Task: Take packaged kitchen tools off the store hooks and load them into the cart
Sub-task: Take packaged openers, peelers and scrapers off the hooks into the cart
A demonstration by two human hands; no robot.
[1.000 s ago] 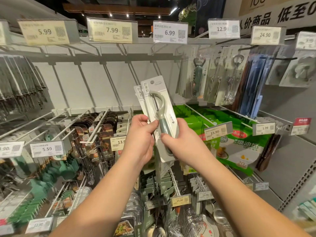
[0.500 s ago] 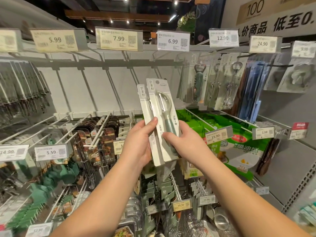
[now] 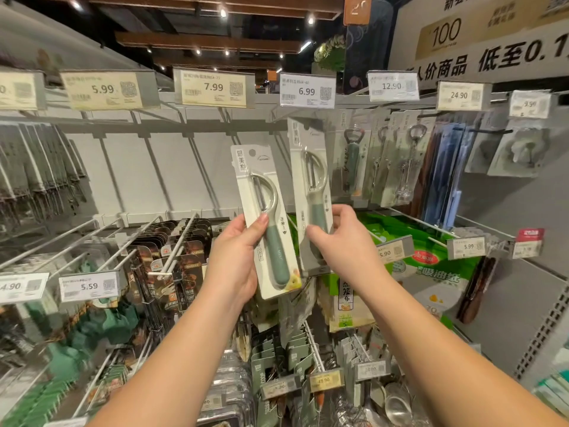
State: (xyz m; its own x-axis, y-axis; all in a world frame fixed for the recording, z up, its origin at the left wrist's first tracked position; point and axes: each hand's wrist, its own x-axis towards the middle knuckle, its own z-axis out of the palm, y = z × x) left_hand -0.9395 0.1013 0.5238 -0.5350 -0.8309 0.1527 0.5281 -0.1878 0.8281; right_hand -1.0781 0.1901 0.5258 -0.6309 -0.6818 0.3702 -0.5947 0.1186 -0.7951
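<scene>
Two packaged peelers with green handles on white cards are held up before the shelves. My left hand (image 3: 235,260) grips the lower half of the left peeler pack (image 3: 264,217), thumb on its front. My right hand (image 3: 341,238) pinches the bottom of the right peeler pack (image 3: 311,183), which stands higher, its top reaching the upper hook rail near the 6.99 tag (image 3: 307,90). The two packs are apart, with a small gap between them. No cart is in view.
Packaged bottle openers and corkscrews (image 3: 381,158) hang on hooks to the right. Bare white hooks (image 3: 172,241) jut out at the left middle beside dark snack-like packs. Green boxes (image 3: 431,260) sit lower right. Knives (image 3: 34,171) hang far left.
The two packs, earlier held stacked together by both hands, are now separated: the right hand has lifted one up and right, the left hand keeps the other. The view tilted upward.
</scene>
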